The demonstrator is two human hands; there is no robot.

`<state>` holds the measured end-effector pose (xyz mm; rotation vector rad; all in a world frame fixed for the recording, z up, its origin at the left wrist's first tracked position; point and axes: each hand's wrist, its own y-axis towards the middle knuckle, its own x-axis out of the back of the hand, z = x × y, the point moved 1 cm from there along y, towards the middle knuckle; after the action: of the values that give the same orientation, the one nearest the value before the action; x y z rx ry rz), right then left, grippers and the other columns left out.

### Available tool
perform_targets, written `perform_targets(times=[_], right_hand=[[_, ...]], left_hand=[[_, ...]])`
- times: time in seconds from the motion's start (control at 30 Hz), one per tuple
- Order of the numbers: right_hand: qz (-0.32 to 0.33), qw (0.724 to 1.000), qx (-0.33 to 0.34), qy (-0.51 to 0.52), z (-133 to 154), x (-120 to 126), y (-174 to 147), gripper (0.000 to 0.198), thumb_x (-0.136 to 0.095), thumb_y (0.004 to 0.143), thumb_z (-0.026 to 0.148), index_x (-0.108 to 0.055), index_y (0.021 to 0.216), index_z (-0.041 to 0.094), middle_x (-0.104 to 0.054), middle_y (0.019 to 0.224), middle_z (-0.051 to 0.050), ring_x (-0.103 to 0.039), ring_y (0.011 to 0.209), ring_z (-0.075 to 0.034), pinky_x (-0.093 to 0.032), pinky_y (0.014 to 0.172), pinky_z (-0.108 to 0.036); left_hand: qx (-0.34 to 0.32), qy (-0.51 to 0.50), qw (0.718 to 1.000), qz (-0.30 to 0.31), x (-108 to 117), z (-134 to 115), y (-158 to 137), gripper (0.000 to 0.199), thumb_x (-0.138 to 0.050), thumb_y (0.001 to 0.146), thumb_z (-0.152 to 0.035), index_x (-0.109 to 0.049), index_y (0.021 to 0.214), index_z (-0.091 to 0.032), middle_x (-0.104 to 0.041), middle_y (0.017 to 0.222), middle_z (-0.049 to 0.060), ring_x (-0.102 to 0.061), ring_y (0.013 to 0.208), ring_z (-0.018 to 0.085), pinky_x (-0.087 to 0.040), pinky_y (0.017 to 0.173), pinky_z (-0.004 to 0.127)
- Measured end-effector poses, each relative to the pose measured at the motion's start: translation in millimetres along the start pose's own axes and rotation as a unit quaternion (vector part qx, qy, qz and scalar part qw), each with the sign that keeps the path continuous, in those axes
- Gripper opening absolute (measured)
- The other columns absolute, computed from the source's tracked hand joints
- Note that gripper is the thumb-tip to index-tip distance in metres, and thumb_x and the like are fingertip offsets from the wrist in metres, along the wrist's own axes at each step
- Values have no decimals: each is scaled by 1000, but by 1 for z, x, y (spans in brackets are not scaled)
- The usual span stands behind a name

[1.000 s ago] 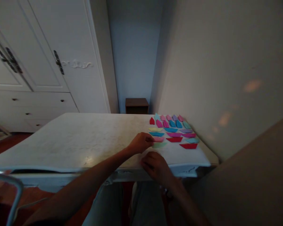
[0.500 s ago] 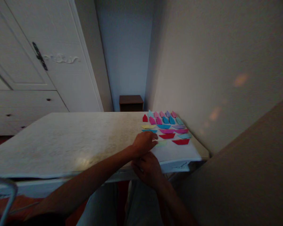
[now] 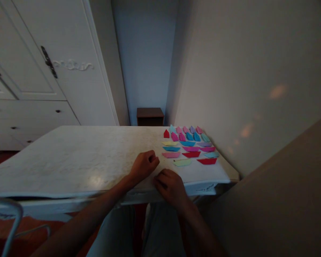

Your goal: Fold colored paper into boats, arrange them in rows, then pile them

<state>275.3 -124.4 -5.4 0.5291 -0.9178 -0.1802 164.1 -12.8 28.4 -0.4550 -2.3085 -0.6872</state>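
We sit at the long white tabletop [image 3: 96,157].
Our bare left hand [image 3: 145,165] and right hand [image 3: 171,185] curl near the pale-green boat-shaped folded paper [image 3: 183,162]; whether their fingers clamp anything, we cannot tell. Light touches should spare its folds.

Colourful folded paper boats [image 3: 191,149] sit in rows on the bench [image 3: 91,153], a pale green boat [image 3: 182,162] at front left.

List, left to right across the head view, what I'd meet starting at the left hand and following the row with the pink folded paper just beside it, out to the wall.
Left hand → pink folded paper → red folded paper → pale teal folded paper → wall.
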Motion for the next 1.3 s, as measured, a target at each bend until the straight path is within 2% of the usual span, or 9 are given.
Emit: perform_targets(times=[0.1, 0.27, 0.4, 0.6, 0.83, 1.1, 1.3], right_hand=[[13, 998, -46, 39, 2, 1, 5, 14, -58, 91, 22, -70, 83, 21, -64, 80, -3, -58, 78, -16, -42, 72, -27], [43, 991, -118, 44, 8, -2, 20, 15, -58, 89, 27, -71, 85, 21, -71, 85, -3, -63, 81, -17, -43, 75, -28], [89, 982, -159, 49, 17, -11, 41, 19, -56, 89, 31, -73, 86, 22, -73, 84, -2, -65, 77, -17, -43, 70, -27], [142, 977, -157, 29, 43, -49, 83, 19, -58, 86, 33, -74, 90, 24, -74, 80, -1, -64, 74, -16, -40, 66, -25], [114, 982, -141, -49, 68, -91, 107, 19, -54, 86, 30, -72, 90, 24, -69, 71, 0, -57, 64, -14, -31, 58, -24], [115, 990, -73, -42, 65, -95, 103, 21, -49, 89, 28, -69, 87, 20, -66, 73, -1, -54, 64, -15, -32, 60, -25], [116, 991, -61, -21, 63, -94, 101, 18, -53, 87, 25, -70, 93, 20, -66, 74, -2, -54, 66, -15, -36, 63, -26]], left_hand=[[44, -27, 998, -22, 28, 27, -20, 29, -49, 72, -30, -32, 50, -21, -33, 48, -6, -34, 49, 10, -24, 51, 24], [126, -76, 988, -57, 73, 68, -44, 33, -49, 67, -39, -30, 46, -22, -28, 46, -6, -29, 47, 9, -23, 48, 24], [141, -137, 977, -79, 96, 88, -55, 37, -51, 66, -42, -28, 46, -23, -25, 47, -7, -25, 46, 8, -21, 46, 24], [95, -195, 976, -13, 98, 92, -62, 40, -53, 70, -42, -28, 45, -21, -23, 47, -7, -24, 47, 7, -18, 46, 23], [89, -311, 946, -39, 99, 99, -64, 46, -58, 75, -45, -29, 49, -20, -23, 49, -7, -22, 49, 7, -19, 47, 22], [85, -313, 945, -45, 96, 102, -64, 42, -60, 77, -43, -38, 51, -19, -32, 51, -7, -30, 52, 8, -25, 49, 22], [98, -320, 941, -54, 97, 103, -64, 43, -61, 77, -45, -39, 52, -19, -35, 51, -7, -31, 51, 8, -25, 48, 22]])
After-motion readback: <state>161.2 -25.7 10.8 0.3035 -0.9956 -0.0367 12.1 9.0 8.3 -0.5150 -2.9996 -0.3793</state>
